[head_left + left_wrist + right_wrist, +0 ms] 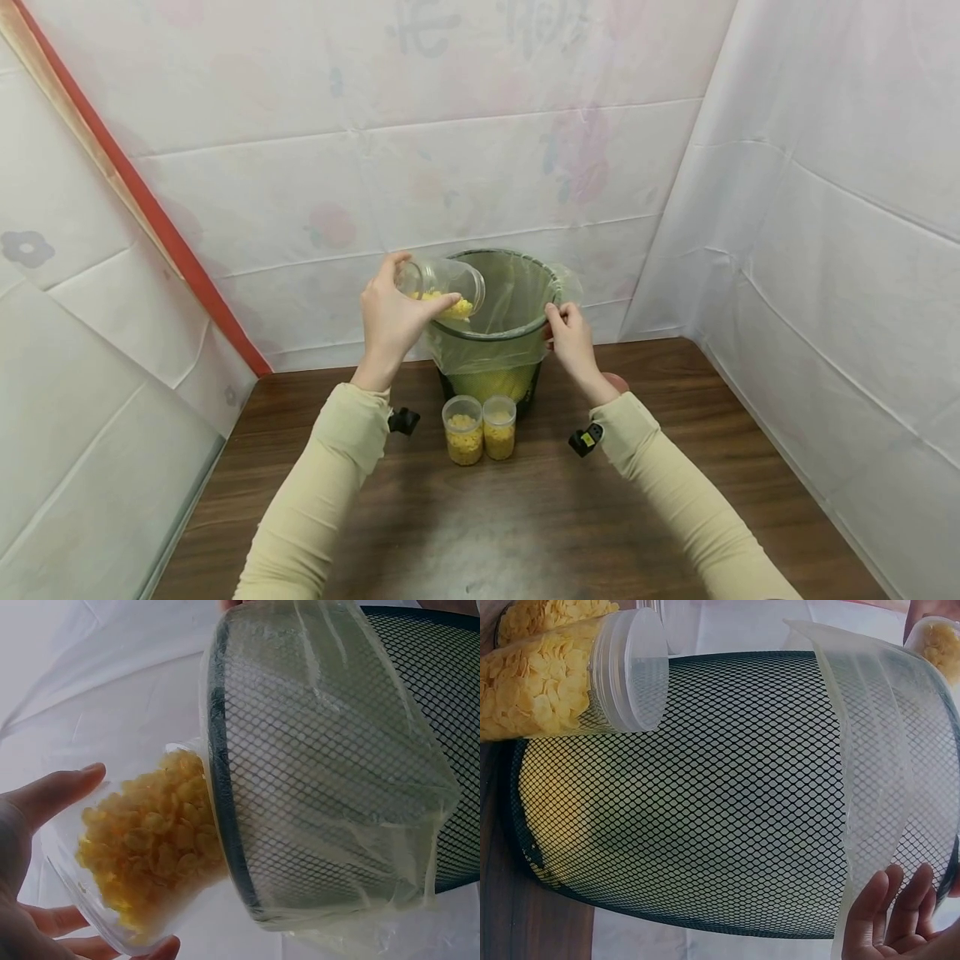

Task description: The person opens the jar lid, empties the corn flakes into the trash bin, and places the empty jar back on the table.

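My left hand (pixel 393 312) grips a clear plastic jar (pixel 442 271), tipped on its side with its mouth over the near-left rim of a mesh bin (pixel 528 385). Yellow flakes (pixel 161 832) lie inside the jar, heaped toward its mouth. A pale translucent bag (pixel 480 354) lines the bin and folds down over the rim. At the bin's right side my right hand (pixel 573 337) holds the rim and bag edge, with its fingers (pixel 909 904) curled against the outside. Yellow contents show low through the mesh.
Two clear jars with yellow flakes, a left one (pixel 463 433) and a right one (pixel 499 429), stand upright before the bin on a brown wooden table (pixel 480 533). A reddish round thing (pixel 617 382) shows partly behind my right wrist. White sheeting (pixel 300 208) encloses the back and sides.
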Demonstrator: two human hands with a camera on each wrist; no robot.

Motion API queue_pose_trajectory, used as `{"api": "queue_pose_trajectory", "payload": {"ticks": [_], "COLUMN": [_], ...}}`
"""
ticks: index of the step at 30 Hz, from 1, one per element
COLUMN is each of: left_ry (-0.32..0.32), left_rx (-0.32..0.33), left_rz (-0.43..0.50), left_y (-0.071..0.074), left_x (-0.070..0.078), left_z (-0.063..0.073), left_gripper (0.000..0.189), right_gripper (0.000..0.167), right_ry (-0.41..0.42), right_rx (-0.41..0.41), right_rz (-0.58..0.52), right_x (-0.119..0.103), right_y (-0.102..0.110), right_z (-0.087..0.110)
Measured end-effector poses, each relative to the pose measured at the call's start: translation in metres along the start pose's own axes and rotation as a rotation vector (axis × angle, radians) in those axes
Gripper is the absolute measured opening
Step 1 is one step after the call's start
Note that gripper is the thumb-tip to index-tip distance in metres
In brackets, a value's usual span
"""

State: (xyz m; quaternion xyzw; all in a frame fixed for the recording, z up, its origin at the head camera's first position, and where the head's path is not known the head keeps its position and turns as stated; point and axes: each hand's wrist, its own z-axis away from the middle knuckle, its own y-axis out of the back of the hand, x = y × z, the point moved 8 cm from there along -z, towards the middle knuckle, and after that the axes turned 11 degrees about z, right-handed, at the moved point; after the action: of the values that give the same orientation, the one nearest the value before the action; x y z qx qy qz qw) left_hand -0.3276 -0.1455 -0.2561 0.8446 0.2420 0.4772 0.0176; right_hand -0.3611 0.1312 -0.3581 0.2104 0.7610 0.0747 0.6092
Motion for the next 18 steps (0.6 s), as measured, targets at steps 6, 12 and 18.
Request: {"api": "queue_pose_trajectory", "payload": {"ticks": [6,12,18], "left_ry": [0.027,0.036,0.039], "left_rx": [-0.001,0.001,-0.006], "left_rz": [0.046,0.058,0.052], "left_y": [-0.0013,-0.0028,-0.0031], "left_x": [-0.0033,-0.0031,-0.0012], "left_z": [-0.0019,-0.0019,-0.0009], "left_gripper": [0.085,0.085,0.085], "right_gripper": [0.032,0.032,0.031], "right_ry": [-0.004,0.001,-0.013], "right_rx": [0.01,0.021,0.009], "right_rz": [0.028,0.035,0.019], "right_x": [0.0011,0.0026,0.0046], "right_y": [-0.0006,-0.0013,-0.0016], "right_z": [0.0008,0.0011,-0.0002]}}
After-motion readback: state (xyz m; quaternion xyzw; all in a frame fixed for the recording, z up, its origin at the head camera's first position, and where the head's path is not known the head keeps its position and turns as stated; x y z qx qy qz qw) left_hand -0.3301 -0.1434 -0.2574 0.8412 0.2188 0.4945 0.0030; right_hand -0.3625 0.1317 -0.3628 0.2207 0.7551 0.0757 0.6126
